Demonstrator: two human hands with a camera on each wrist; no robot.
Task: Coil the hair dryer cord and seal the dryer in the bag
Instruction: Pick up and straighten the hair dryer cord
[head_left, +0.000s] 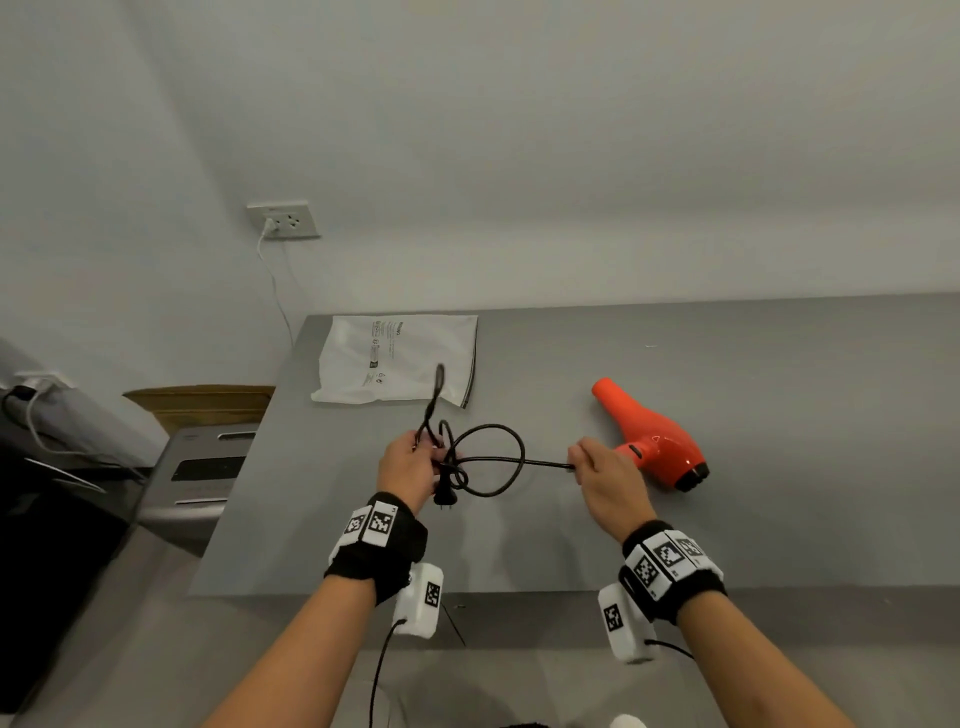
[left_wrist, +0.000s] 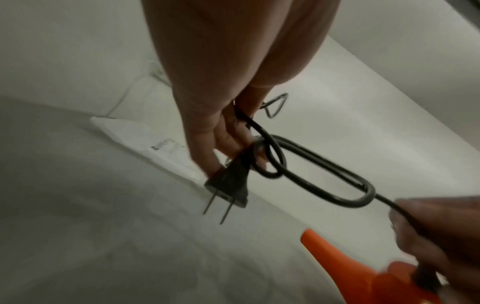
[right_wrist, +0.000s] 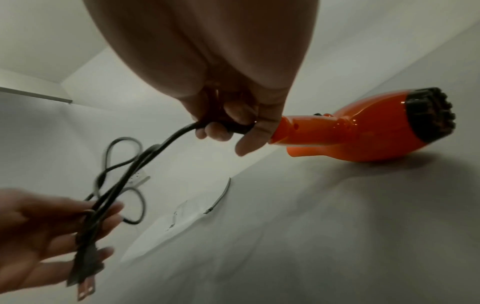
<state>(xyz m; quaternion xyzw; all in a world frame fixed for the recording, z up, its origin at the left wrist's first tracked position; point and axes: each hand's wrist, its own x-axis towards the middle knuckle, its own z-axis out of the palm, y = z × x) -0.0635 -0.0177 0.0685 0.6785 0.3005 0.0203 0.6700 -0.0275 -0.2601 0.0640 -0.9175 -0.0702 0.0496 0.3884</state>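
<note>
An orange hair dryer (head_left: 652, 439) (right_wrist: 363, 133) lies on the grey table (head_left: 727, 374), nozzle pointing away from me. Its black cord (head_left: 493, 460) (left_wrist: 311, 170) (right_wrist: 124, 174) runs left in loose loops. My left hand (head_left: 410, 462) (left_wrist: 223, 133) holds the gathered loops, and the plug (head_left: 445, 496) (left_wrist: 230, 185) (right_wrist: 84, 273) hangs below the fingers. My right hand (head_left: 597, 467) (right_wrist: 233, 123) grips the cord just off the dryer's handle. A white zip bag (head_left: 397, 358) (right_wrist: 182, 218) lies flat at the table's far left.
A wall socket (head_left: 283, 221) with a white cable plugged in sits on the wall beyond the table's left corner. A cardboard box (head_left: 202, 402) and a grey appliance (head_left: 202, 467) stand left of the table. The table's front edge (head_left: 519, 592) runs under my wrists.
</note>
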